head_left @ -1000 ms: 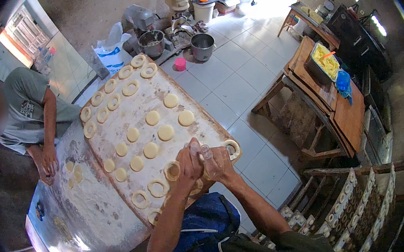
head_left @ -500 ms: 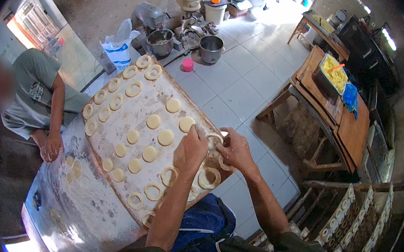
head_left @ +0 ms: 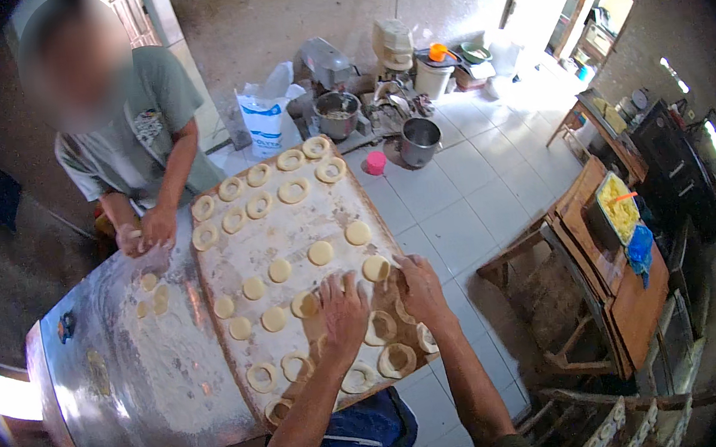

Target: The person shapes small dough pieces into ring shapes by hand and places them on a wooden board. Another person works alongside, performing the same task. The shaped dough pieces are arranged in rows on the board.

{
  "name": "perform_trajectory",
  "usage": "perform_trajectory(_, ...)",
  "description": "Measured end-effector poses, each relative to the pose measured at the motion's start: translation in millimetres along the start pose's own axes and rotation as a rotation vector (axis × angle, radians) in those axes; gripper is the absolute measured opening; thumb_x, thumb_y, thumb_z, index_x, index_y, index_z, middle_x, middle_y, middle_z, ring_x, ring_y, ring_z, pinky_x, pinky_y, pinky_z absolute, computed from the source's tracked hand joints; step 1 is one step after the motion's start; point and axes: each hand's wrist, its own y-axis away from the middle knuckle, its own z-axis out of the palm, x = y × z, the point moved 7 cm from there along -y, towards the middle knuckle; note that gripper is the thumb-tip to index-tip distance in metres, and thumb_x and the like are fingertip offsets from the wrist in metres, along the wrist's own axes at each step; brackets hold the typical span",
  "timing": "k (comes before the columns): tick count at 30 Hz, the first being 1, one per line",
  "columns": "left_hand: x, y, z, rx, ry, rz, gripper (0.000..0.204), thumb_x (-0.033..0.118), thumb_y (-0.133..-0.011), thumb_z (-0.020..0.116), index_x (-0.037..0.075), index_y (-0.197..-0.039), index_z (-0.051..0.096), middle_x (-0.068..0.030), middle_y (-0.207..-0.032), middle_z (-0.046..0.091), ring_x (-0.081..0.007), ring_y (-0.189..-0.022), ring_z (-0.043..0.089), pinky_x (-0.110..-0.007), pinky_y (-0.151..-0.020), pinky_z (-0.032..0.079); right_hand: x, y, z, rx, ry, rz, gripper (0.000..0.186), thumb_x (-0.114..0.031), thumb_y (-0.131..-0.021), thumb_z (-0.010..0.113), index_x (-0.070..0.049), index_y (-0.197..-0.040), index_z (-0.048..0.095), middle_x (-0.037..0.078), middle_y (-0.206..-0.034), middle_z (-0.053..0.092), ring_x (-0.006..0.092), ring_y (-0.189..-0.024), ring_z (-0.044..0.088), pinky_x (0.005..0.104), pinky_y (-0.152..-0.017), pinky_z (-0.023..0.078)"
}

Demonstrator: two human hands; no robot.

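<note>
A floured wooden board point(head_left: 348, 207) carries flat dough discs in the middle and dough rings along its far and near edges. My left hand point(head_left: 345, 315), fingers spread and holding nothing, is over the board beside a pale dough disc point(head_left: 304, 304). On the board's right side my right hand point(head_left: 422, 290) has its thumb and fingers apart, close to another dough disc point(head_left: 375, 267). A dough ring point(head_left: 379, 327) lies between my hands, and a larger ring point(head_left: 397, 360) sits nearer me. My right hand partly covers one more ring.
Left of the board is a flour-dusted metal table point(head_left: 148, 373) with small dough pieces; a co-worker's hands point(head_left: 152, 232) meet above it. To the right, a wooden table point(head_left: 641, 300) bears a tray of yellow filling point(head_left: 619, 207). A metal pot point(head_left: 421, 140) and pink cup point(head_left: 376, 163) stand on the floor.
The dough ring held between my hands has been let go onto the board. My left hand has opened and spread its fingers. The view has shifted, and the co-worker's hands have lifted slightly.
</note>
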Motion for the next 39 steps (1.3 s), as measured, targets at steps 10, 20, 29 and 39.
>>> perform_trajectory(10, -54, -5, -45, -0.372, 0.464, -0.102, 0.03, 0.017, -0.081, 0.067, 0.003, -0.107, 0.059, -0.0213, -0.095, 0.065, -0.0385, -0.09, 0.065, -0.05, -0.079, 0.051, 15, -39, 47, -0.166, -0.057, 0.065, 0.023, -0.009, -0.072, 0.077, 0.0, -0.088, 0.063, 0.017, -0.083, 0.066, 0.0329, -0.077, 0.065, 0.0411, -0.068, 0.052)
perform_trajectory(20, -379, 235, -211, 0.156, 0.408, -1.007, 0.036, 0.003, -0.082, 0.066, 0.005, -0.116, 0.057, -0.0169, -0.101, 0.065, -0.0335, -0.093, 0.064, -0.044, -0.088, 0.048, -309, 45, 215, -0.528, -0.497, -0.3, 0.026, -0.014, -0.075, 0.078, -0.003, -0.097, 0.071, 0.012, -0.083, 0.069, 0.0248, -0.077, 0.068, 0.0358, -0.072, 0.054)
perform_trajectory(29, -410, 277, -278, 0.412, 0.189, -0.738, 0.027, 0.011, -0.086, 0.067, 0.003, -0.111, 0.06, -0.0165, -0.098, 0.063, -0.0389, -0.094, 0.061, -0.047, -0.078, 0.05, -448, 70, 366, -0.642, -0.064, -0.514, 0.019, -0.013, -0.076, 0.076, -0.003, -0.085, 0.065, 0.013, -0.079, 0.068, 0.0246, -0.074, 0.068, 0.0371, -0.069, 0.054)
perform_trajectory(39, -407, 222, -234, 0.239, 1.106, -0.705, 0.025, 0.02, -0.092, 0.068, -0.004, -0.098, 0.069, -0.0114, -0.084, 0.069, -0.0156, -0.078, 0.067, -0.029, -0.071, 0.054, -417, 83, 316, -0.629, -0.629, 0.014, 0.042, -0.008, -0.081, 0.079, -0.001, -0.111, 0.05, 0.014, -0.095, 0.07, 0.0167, -0.089, 0.068, 0.0318, -0.079, 0.055)
